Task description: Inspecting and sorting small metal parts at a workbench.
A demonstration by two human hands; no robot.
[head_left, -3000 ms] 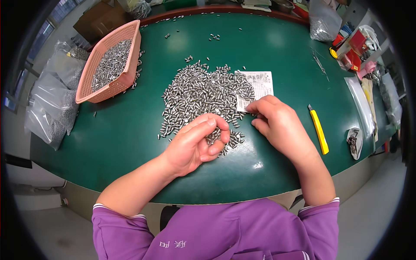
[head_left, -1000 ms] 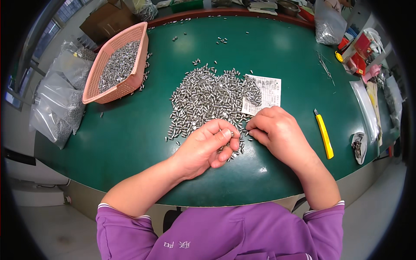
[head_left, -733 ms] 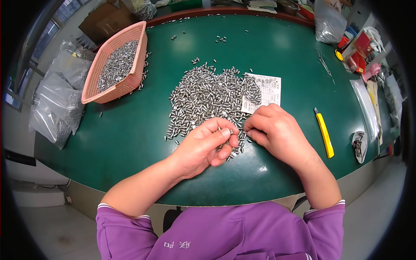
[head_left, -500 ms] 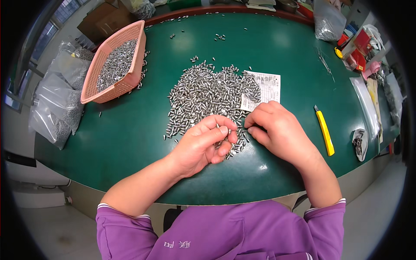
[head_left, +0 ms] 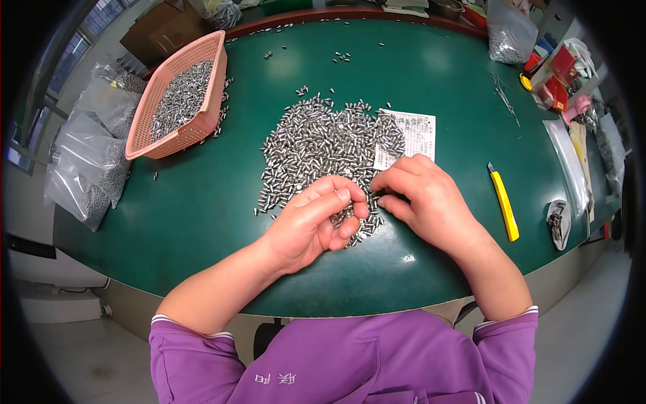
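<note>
A heap of small, shiny metal pins [head_left: 316, 138] is spread over the middle of the green table. At its near edge my left hand [head_left: 313, 219] is cupped, palm turned inward and fingers curled, with a few of the metal pins showing inside. My right hand [head_left: 420, 202] reaches the heap's right edge from the other side, thumb and forefinger nearly together low over the pins. Whatever lies between those fingertips is too small to make out. Partly under the pins is a printed paper slip [head_left: 417, 131], just beyond my right hand.
A pink plastic basket [head_left: 212, 101] of metal pins stands at the left, beside clear bags [head_left: 87, 168] of similar parts. To the right lie a yellow utility knife [head_left: 505, 205] and tweezers [head_left: 505, 101]. Another filled bag [head_left: 508, 40] sits at the back right.
My right hand has shifted slightly left and up, closer to my left hand and over the pins. My left hand has moved only a little.
</note>
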